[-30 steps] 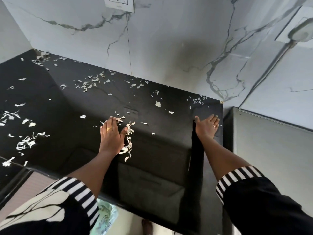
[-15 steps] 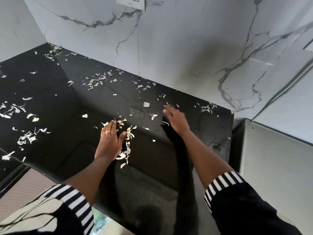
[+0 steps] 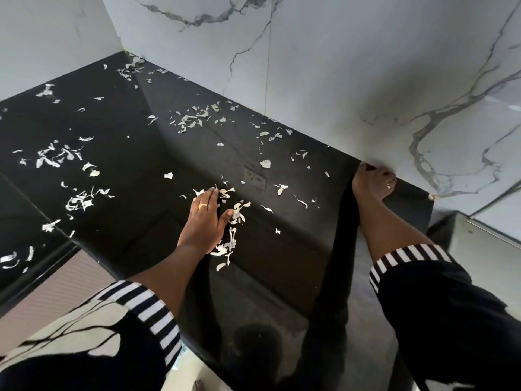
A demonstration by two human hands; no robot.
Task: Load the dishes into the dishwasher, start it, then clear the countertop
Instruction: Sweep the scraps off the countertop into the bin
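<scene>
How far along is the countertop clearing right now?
Done: no dishes show on the black countertop. In hand: the left hand lies flat beside a gathered line of peels; the right hand reaches to the marble wall. Left: scattered peel scraps cover the left and back.

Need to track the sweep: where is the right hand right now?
In the head view the right hand is at the far right of the black countertop, fingertips against the marble wall, well right of the left hand.

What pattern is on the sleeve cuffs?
Black and white stripes on the sleeve cuffs, clearest in the head view.
</scene>
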